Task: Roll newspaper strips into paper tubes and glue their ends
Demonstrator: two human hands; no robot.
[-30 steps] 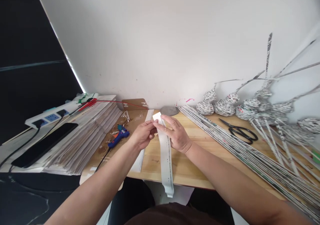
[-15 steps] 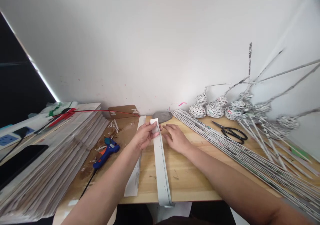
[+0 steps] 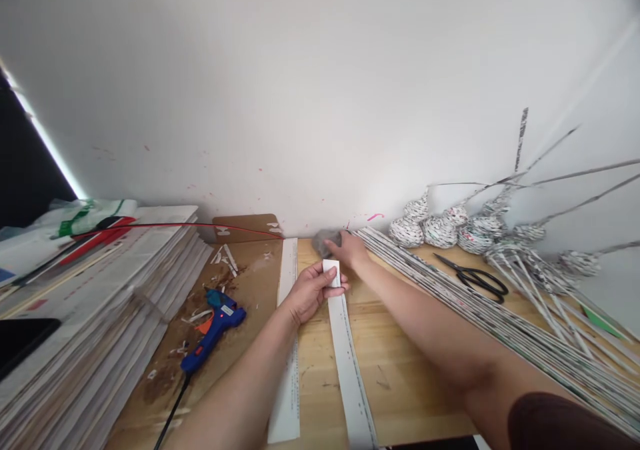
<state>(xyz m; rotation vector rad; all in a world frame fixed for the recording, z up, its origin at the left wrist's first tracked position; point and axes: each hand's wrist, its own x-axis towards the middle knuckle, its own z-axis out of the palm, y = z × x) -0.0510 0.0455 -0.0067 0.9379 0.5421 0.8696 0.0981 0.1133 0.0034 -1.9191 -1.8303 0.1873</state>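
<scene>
My left hand [image 3: 316, 293] pinches the upper end of a long white paper strip [image 3: 349, 363] between thumb and fingers. From there the strip hangs down toward the table's front edge, with a dashed printed line along its right side. At the back, against the wall, my right hand [image 3: 353, 250] is closed on a grey, soft-looking cloth [image 3: 321, 242]; its fingertips are partly hidden. A second white paper strip [image 3: 289, 270] lies flat on the table, left of the held one and partly behind my left wrist.
On brown cardboard at left lies a blue glue gun [image 3: 215, 330], beside a tall paper stack [image 3: 150, 290]. At right are a bundle of rolled newspaper sticks [image 3: 450, 297], black scissors [image 3: 477, 280] and several woven paper gourd shapes [image 3: 440, 230] with long stems.
My right hand has moved from beside the strip to the grey cloth at the back and closed on it. My left hand keeps its pinch on the strip. The view has shifted.
</scene>
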